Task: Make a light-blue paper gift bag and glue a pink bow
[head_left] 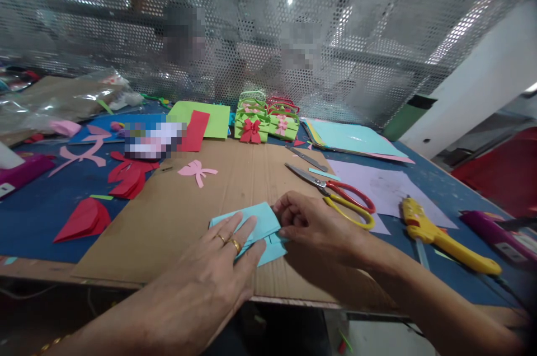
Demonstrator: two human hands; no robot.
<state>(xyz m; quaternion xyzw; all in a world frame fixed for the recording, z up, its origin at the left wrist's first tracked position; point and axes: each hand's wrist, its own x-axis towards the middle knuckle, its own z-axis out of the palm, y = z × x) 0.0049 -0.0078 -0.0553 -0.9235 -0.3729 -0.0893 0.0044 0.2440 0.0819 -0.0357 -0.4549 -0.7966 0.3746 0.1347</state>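
A folded piece of light blue paper [262,215] lies on the brown cardboard sheet in front of me. My left hand [218,255], with rings on two fingers, rests spread across the paper's left part and presses it down. At the paper's right edge my right hand [306,221] has its fingers curled in a pinch on the fold; the fingertips are partly hidden. Just beyond the right hand lie scissors [350,193] with red and yellow handles. A pink paper bow cut-out [197,171] sits farther back on the cardboard.
The cardboard sheet [142,238] covers the middle of the blue table. At right are a yellow glue gun [453,244] and a stack of coloured sheets [356,137]. Small green paper bags [251,126] stand at the back. Red paper pieces [86,221] lie left.
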